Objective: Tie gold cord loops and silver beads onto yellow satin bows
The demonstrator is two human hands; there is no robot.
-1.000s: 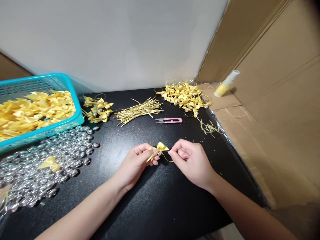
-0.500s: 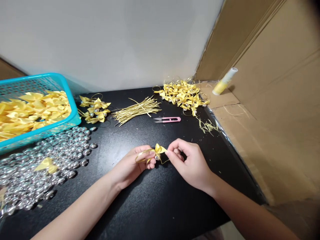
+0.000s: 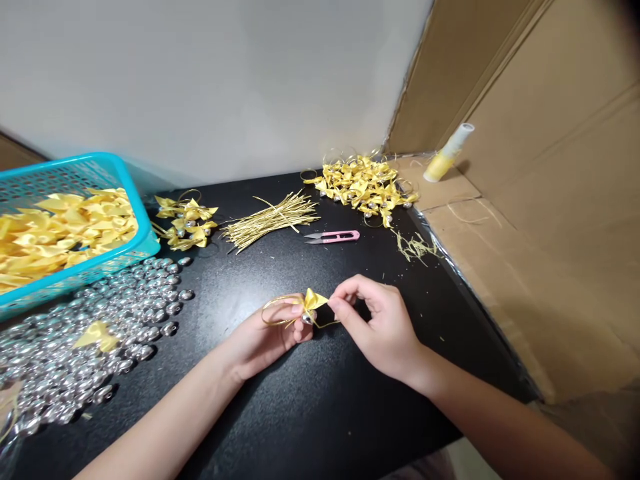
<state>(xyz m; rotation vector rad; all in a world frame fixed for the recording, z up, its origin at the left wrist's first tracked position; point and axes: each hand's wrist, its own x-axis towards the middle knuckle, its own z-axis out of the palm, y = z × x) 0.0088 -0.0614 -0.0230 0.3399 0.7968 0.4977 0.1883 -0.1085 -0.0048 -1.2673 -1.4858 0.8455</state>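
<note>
Above the black table, my left hand (image 3: 275,330) pinches a yellow ribbon bow (image 3: 312,300) with a silver bead (image 3: 309,317) just below it. A loop of gold cord (image 3: 267,313) curves out from the bow over my left fingers. The thumb and index finger of my right hand (image 3: 377,327) are closed on the bow's right tip. A thin end of the cord runs from beside the bead toward my right fingers, where it goes out of sight. Part of the bow lies hidden behind my left fingers.
Silver beads (image 3: 90,340) spread across the left, beside a blue basket (image 3: 145,227) of yellow bows. Further back are a bundle of gold cords (image 3: 273,220), pink thread snips (image 3: 340,236), a heap of finished-looking bows (image 3: 357,183), cord scraps (image 3: 415,247) and a tube (image 3: 449,155) on cardboard.
The bow has turned slightly in my left fingers, and its bead shows more fully. The cord loop sits a little further left. Both hands keep their hold.
</note>
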